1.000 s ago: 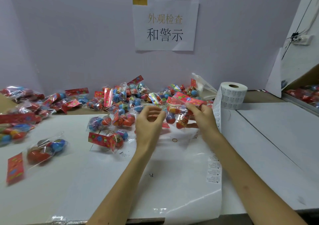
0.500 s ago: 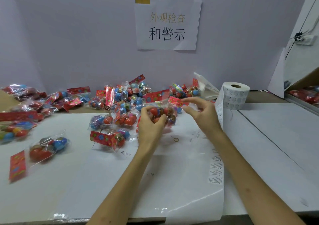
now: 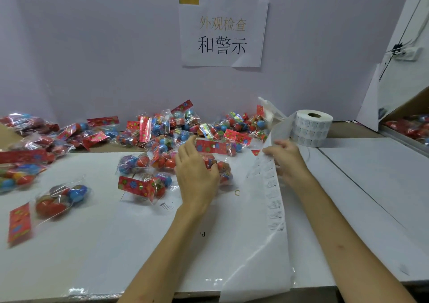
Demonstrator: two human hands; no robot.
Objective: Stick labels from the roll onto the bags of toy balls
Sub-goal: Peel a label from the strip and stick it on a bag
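Change: the right hand (image 3: 289, 157) is leaving the bag (image 3: 224, 167) it was pinching half a second ago and is reaching across to the strip (image 3: 274, 198). The left hand (image 3: 197, 175) is bringing that bag down from mid-air onto the table (image 3: 371, 186).
Meaning: picking and turning the bag seems to be over and fetching a label is beginning. As far as I can judge, this bag is waiting unlabelled.
Left hand: curving its fingers over the bag and holding it against the table.
Right hand: pinching the strip's edge in a narrow grip, thumb toward the bag, near the roll (image 3: 311, 128).
Bag: lying under the left hand, just in front of the pile (image 3: 171, 128), with its red header pointing away and balls showing past the fingertips.
Roll: standing upright at the back right, its strip trailing toward the near table edge and hanging over it.
Hidden: the left hand is covering most of the bag, so the spot for the label is not showing. The right hand's fingers are covering the strip where they meet it, so I cannot tell whether a label is lifting off.
Hard to read: the print on the strip is too small, blur is smearing the bags at far left, and the strip's end is running out of frame below.
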